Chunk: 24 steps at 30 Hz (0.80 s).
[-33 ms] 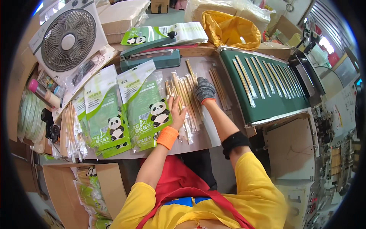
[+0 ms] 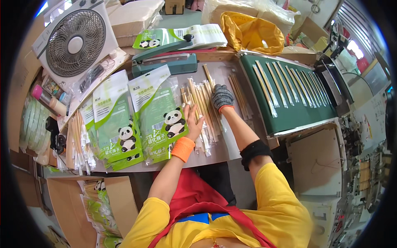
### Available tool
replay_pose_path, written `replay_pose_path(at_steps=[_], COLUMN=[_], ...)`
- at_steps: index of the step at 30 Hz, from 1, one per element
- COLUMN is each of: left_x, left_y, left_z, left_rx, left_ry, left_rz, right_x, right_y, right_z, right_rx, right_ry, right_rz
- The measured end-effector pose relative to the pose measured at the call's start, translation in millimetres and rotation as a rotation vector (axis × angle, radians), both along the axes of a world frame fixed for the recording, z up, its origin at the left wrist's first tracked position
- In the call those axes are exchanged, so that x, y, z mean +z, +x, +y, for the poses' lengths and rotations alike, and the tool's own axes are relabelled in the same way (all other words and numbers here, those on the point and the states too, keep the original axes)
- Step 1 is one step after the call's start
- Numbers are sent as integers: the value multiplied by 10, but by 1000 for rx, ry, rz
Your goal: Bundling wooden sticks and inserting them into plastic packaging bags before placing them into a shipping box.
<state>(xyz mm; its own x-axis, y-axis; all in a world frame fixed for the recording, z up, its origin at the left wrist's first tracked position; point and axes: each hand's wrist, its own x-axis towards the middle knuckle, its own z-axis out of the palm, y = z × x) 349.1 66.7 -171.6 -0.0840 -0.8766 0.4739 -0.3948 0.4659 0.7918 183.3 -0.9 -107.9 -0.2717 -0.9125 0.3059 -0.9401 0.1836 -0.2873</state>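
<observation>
Head view: the left hand lay loosely open, fingers spread, over wrapped chopsticks heaped on the bench; the gloved right hand curled at the heap's upper right, its hold impossible to tell

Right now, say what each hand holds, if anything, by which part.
It cannot be told: the left hand and gloved right hand rest at opposite sides of the wrapped chopsticks; any grip is hidden.

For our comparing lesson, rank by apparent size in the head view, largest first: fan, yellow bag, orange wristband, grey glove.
1. Fan
2. Yellow bag
3. Orange wristband and grey glove: too alike to rank
</observation>
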Motion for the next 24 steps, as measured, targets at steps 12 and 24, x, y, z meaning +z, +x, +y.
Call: replay_pose_path(at_steps=[12, 24], left_x=[33, 5], left_y=[121, 155], left_z=[27, 47], left_rx=[-7, -63], left_ry=[-7, -100], left_rz=[-66, -85], right_x=[-185, -249], right_y=[-29, 350], right_z=[944, 1469], right_rx=[127, 226], right_ry=[-200, -401], right_rz=[-33, -12])
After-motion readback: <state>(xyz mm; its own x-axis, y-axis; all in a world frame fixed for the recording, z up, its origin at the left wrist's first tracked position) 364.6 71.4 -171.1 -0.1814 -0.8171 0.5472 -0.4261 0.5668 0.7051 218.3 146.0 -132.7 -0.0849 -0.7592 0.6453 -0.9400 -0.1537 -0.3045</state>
